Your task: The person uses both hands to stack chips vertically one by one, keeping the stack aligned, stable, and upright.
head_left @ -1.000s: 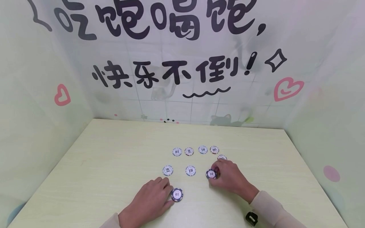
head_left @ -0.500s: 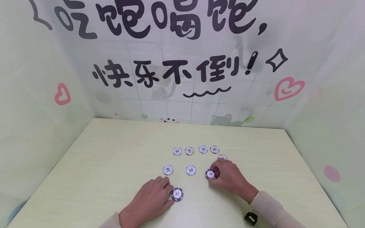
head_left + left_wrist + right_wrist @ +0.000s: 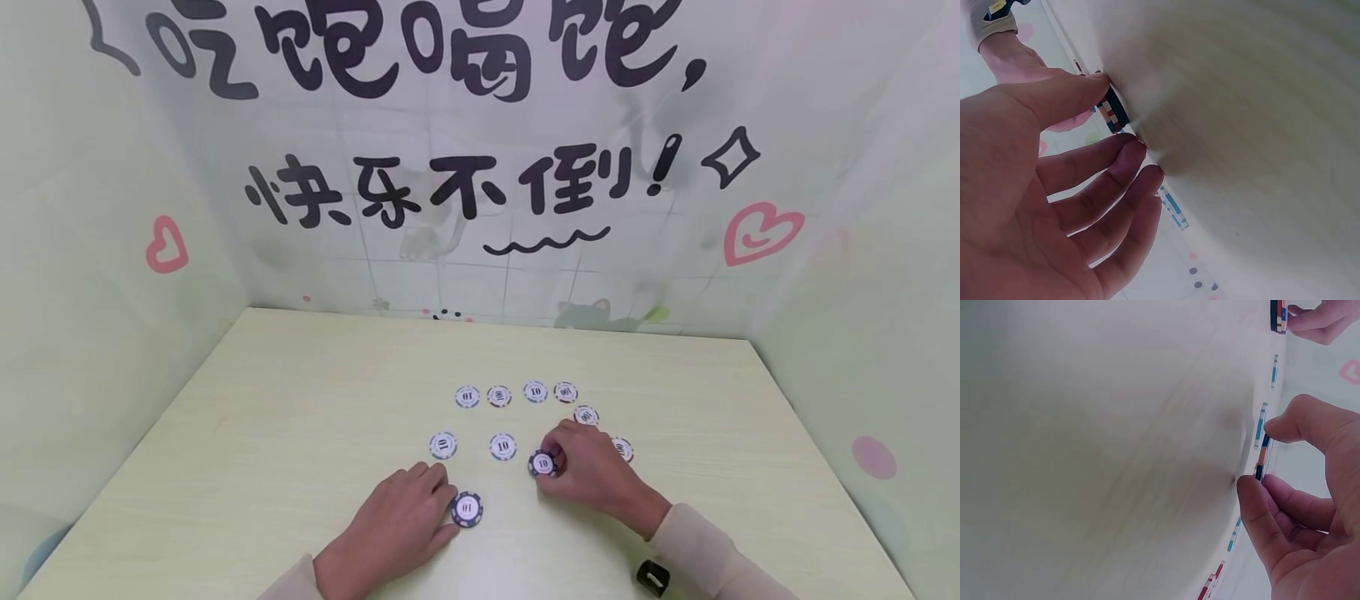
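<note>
My right hand [image 3: 590,468] pinches a dark blue poker chip [image 3: 542,462] marked 10 between thumb and fingertips. In the right wrist view that chip [image 3: 1262,459] is on edge to the camera, close over the table. My left hand [image 3: 397,521] rests on the table, thumb and index fingertips at the sides of a short stack of poker chips [image 3: 467,509]. Its top chip is dark blue and marked 10. In the left wrist view, the stack [image 3: 1112,111] shows striped edges between thumb and fingers; the other fingers are loosely bent.
Between the hands and beyond lie white-and-teal chips, one near centre [image 3: 503,447] and one at left [image 3: 443,445]. A row behind mixes teal chips [image 3: 468,396] and red-edged 100 chips [image 3: 566,392]. Another red-edged chip [image 3: 622,449] is partly hidden by the right hand. Printed curtains enclose the table [image 3: 300,375].
My right hand has slid left with the blue chip, bringing it nearer the centre teal chip and uncovering a red-edged chip behind the hand. The left hand stays at its stack.
</note>
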Tool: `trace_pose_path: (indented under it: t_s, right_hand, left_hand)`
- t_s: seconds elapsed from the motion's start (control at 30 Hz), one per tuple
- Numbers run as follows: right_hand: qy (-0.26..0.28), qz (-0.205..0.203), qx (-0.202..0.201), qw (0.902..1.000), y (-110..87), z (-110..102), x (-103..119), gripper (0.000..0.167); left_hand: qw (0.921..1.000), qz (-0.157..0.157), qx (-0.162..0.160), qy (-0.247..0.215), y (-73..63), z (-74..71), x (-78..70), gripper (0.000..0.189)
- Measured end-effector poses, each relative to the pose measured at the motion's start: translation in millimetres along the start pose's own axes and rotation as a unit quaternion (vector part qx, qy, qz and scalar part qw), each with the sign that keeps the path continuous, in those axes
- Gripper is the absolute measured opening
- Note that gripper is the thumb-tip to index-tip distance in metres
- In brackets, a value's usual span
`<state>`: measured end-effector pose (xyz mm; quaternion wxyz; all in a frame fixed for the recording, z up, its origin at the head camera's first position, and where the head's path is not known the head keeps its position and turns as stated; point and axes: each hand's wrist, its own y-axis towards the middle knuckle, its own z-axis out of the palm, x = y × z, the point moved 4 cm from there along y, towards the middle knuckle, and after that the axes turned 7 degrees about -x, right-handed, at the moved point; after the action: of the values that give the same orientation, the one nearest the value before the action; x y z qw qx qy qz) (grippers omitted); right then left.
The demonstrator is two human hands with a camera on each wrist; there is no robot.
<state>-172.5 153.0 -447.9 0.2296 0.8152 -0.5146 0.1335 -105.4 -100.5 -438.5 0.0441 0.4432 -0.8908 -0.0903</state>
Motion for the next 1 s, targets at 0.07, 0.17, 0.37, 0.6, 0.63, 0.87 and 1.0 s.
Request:
trace_pose_path:
  t_s: [0.07, 0.17, 0.37, 0.6, 0.63, 0.87, 1.0]
  right_hand:
    - [0.003, 0.003, 0.003, 1.0, 0.3, 1, 3, 0.027]
    - [0.006, 0.0, 0.006, 1.0, 0.7, 1, 8, 0.027]
    - [0.013, -0.009, 0.016, 0.9997, 1.1, 3, 15, 0.025]
    - [0.026, -0.034, 0.02, 0.9989, 0.8, 6, 24, 0.024]
    - [0.03, -0.036, 0.021, 0.9987, 0.7, 7, 25, 0.023]
    - [0.045, -0.058, 0.021, 0.9971, 0.1, 9, 34, 0.022]
    - [0.049, -0.073, 0.017, 0.996, 0.1, 11, 39, 0.022]
  left_hand:
    - [1.0, 0.0, 0.001, 0.0, 0.1, -0.1, 0.0, 0.038]
    - [1.0, 0.0, -0.002, 0.0, 0.4, 0.1, 0.2, 0.037]
    - [1.0, 0.0, -0.006, 0.003, 0.4, 0.1, 0.5, 0.037]
    - [0.9999, 0.003, -0.011, 0.001, -0.4, -0.5, 0.0, 0.036]
    - [0.9999, 0.004, -0.013, 0.001, -0.6, -0.5, -0.1, 0.036]
    - [0.9999, 0.003, -0.013, 0.004, -0.6, -0.6, -0.3, 0.037]
    - [1.0, 0.002, -0.009, 0.002, -0.4, -0.5, -0.1, 0.038]
